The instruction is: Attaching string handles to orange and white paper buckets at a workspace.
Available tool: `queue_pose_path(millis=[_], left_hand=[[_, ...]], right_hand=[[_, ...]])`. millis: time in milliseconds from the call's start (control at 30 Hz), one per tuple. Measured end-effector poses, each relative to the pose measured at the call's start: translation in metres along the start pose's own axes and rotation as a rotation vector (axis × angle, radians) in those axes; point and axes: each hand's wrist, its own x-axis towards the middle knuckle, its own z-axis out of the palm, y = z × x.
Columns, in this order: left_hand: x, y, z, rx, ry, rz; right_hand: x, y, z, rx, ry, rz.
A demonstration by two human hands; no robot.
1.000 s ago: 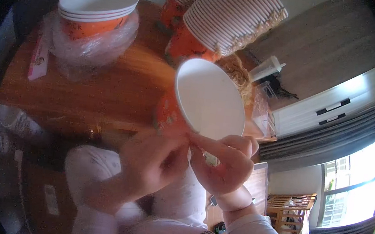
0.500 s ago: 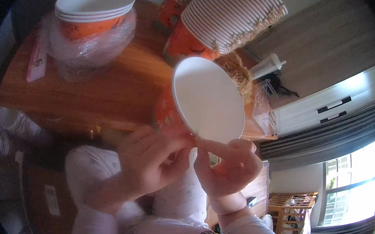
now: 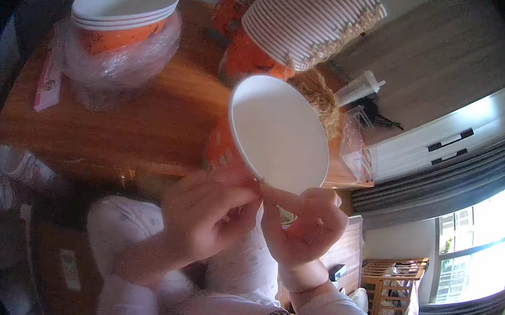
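An orange paper bucket [image 3: 280, 133] with a white inside is tilted in front of me, its mouth turned up and to the right. My left hand [image 3: 210, 211] is closed at its outer wall, just under the near rim. Fingertips of my right hand [image 3: 304, 224] are pinched together at that same rim, touching or almost touching the left fingertips. Whatever lies between the right fingertips is too small to make out. Beyond the bucket, a bundle of tan twine [image 3: 317, 96] rests on the wooden table [image 3: 145, 128].
A tall leaning stack of similar buckets [image 3: 309, 25], tan twine along its rims, stands at the back. At the far left, several nested buckets [image 3: 123, 15] sit in clear plastic wrap [image 3: 114, 66]. A lidded cup with a straw [image 3: 358, 88] stands to the right of the twine.
The bucket and both hands have shifted very slightly left. Both hands keep their pinch at the rim.
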Motion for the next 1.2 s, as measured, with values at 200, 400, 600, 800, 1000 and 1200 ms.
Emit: queue_pose_path(millis=[200,400,600,800,1000,1200], left_hand=[[-0.004,0.001,0.002,0.069,0.019,0.049],[-0.004,0.004,0.004,0.051,0.026,-0.008],[0.0,0.0,0.003,-0.221,-0.068,-0.177],[0.0,0.006,0.008,-0.495,-0.152,-0.501],[-0.004,0.003,0.009,-0.555,-0.104,-0.51],[0.001,0.004,0.0,-0.429,-0.213,-0.411]], right_hand=[[-0.004,-0.001,-0.008,-0.198,-0.026,-0.067],[-0.01,0.006,-0.008,-0.188,0.009,-0.083],[-0.026,0.002,-0.004,-0.131,0.097,0.034],[-0.043,0.007,0.0,0.085,0.097,0.227],[-0.055,0.016,0.011,0.217,0.075,0.211],[-0.054,0.019,0.015,0.297,0.109,0.189]])
